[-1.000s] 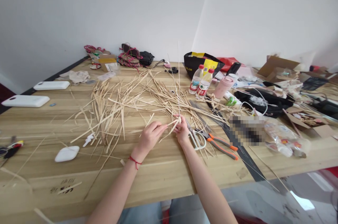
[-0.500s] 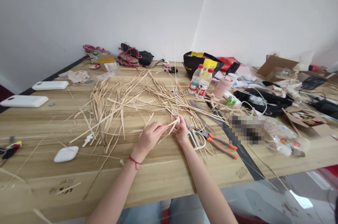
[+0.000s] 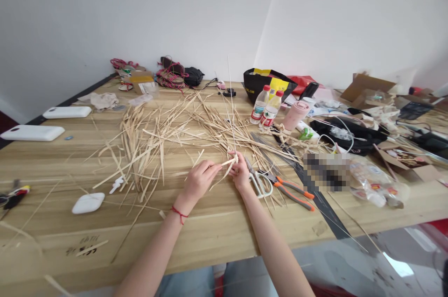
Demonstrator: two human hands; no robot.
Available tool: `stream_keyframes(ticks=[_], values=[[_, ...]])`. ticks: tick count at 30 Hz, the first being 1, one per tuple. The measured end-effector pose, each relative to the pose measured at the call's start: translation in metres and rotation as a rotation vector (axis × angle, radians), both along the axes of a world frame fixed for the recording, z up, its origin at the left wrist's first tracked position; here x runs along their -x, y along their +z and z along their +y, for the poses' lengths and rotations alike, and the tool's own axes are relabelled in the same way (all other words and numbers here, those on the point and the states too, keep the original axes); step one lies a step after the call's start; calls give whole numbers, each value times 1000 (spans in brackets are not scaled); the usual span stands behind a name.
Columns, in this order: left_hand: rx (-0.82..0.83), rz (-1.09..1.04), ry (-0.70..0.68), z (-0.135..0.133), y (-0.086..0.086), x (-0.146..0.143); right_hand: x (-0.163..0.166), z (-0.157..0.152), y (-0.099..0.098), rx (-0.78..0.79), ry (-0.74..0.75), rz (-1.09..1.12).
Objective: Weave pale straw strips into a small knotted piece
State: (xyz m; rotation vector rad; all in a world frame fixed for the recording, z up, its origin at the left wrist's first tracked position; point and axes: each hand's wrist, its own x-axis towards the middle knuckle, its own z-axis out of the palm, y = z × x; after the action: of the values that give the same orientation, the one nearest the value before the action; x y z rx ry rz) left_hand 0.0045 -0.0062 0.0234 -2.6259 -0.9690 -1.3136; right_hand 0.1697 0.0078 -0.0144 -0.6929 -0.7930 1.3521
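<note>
Both my hands meet over the wooden table (image 3: 217, 231), working a small knot of pale straw strips (image 3: 231, 162). My left hand (image 3: 198, 180), with a red string at the wrist, pinches the strips from the left. My right hand (image 3: 241, 173) grips the knot from the right. One thin straw stem (image 3: 231, 105) rises straight up from the knot. A wide heap of loose straw (image 3: 168, 131) lies just beyond my hands.
White-handled scissors (image 3: 261, 184) and orange-handled pliers (image 3: 292, 191) lie right of my right hand. Two water bottles (image 3: 266, 108), a pink cup (image 3: 296, 116), a black bag (image 3: 268, 83), boxes and cables crowd the right. White cases (image 3: 33, 132) and a small white case (image 3: 88, 202) sit left.
The upright straw stem has tilted slightly to the left. My hands stay on the knot in nearly the same place.
</note>
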Motion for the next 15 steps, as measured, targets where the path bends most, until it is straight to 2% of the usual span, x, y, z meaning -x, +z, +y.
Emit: stream_keyframes(ticks=[15], values=[[44,80,8,-5,2,-1,3,-3,4,-12,-15,-68]])
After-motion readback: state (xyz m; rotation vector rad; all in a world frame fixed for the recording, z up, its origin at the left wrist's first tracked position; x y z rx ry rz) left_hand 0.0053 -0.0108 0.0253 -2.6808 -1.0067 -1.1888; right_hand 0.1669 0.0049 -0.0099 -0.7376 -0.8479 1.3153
